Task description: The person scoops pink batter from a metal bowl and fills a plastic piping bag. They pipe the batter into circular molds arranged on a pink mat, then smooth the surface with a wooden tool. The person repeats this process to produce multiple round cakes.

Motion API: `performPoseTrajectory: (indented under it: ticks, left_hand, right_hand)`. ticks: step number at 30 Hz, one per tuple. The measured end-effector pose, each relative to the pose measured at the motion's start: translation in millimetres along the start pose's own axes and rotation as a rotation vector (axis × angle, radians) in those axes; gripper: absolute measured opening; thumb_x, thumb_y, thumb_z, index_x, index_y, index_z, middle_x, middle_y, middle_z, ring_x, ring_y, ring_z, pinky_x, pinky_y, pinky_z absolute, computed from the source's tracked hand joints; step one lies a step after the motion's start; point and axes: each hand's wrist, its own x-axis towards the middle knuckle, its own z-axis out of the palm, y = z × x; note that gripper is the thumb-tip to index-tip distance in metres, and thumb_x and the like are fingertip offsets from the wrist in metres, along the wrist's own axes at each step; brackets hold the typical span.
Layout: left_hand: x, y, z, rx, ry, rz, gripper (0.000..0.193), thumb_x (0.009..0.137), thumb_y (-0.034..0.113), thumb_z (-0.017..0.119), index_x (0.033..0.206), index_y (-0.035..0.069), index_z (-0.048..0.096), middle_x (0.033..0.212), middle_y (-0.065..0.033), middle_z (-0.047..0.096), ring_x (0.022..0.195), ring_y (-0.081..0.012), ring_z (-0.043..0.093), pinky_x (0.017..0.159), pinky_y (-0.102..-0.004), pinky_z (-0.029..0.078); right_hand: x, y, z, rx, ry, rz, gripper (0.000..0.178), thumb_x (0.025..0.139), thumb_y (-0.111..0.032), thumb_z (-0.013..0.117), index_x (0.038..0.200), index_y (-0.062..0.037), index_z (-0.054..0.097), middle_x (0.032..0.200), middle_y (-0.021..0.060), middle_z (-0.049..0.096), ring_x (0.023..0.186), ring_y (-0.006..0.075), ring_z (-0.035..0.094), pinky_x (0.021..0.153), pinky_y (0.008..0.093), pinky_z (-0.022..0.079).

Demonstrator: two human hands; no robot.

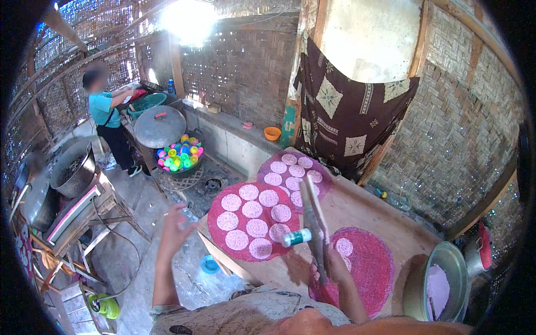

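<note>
My left hand (176, 228) is raised beside the table's left edge, fingers apart and holding nothing. My right hand (334, 269) grips a flat board (315, 220), held upright and seen nearly edge-on. Against the board's left side shows a small white and green cylinder (296, 238); what supports it is hidden. Pale pink discs (257, 228) lie in rows on a round red mat (218, 240) left of the board. Behind it, more discs cover a purplish round mat (324, 173). A third red mat (371, 262), right of my right hand, carries a few discs, partly covered by my arm.
A large basin (462, 262) with pale pink dough-like stuff stands at the right. Leftward are a basin of colourful plastic cups (181, 153), a big round lid (160, 127), a green gas cylinder (104, 306) and a person in teal (103, 109). An orange bowl (272, 133) sits on the ledge.
</note>
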Motion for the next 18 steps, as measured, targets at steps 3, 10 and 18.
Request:
performPoseTrajectory:
  ticks: [3, 10, 18]
  left_hand:
    - [10.7, 52.7, 63.4, -0.160, -0.332, 0.298, 0.066, 0.076, 0.022, 0.084, 0.131, 0.003, 0.051, 0.132, -0.0164, 0.056, 0.122, -0.0300, 0.055, 0.099, -0.0397, 0.045]
    - [-1.7, 82.1, 176.3, -0.257, -1.092, 0.464, 0.054, 0.083, 0.036, 0.075, 0.122, 0.002, 0.059, 0.123, -0.0151, 0.061, 0.119, -0.0240, 0.057, 0.099, -0.0351, 0.046]
    - [-44.5, 111.5, 212.9, -0.525, -1.234, 0.472, 0.045, 0.081, 0.030, 0.072, 0.115, 0.003, 0.062, 0.114, -0.0174, 0.063, 0.110, -0.0279, 0.060, 0.092, -0.0381, 0.048]
  right_hand:
    - [-3.2, -35.7, 34.5, -0.328, 0.050, -0.143, 0.052, 0.101, -0.052, 0.044, 0.106, -0.0024, 0.057, 0.075, 0.0098, 0.065, 0.058, 0.0200, 0.064, 0.051, 0.0321, 0.050]
    - [-54.2, -89.5, 77.8, -1.172, -0.017, -0.475, 0.050, 0.096, -0.049, 0.054, 0.115, -0.0031, 0.059, 0.083, 0.0252, 0.067, 0.073, 0.0410, 0.068, 0.067, 0.0512, 0.053]
    - [-66.3, -135.9, 27.6, -1.491, -0.047, -0.672, 0.042, 0.098, -0.048, 0.048, 0.093, -0.0088, 0.062, 0.063, 0.0192, 0.059, 0.062, 0.0420, 0.062, 0.059, 0.0518, 0.049]
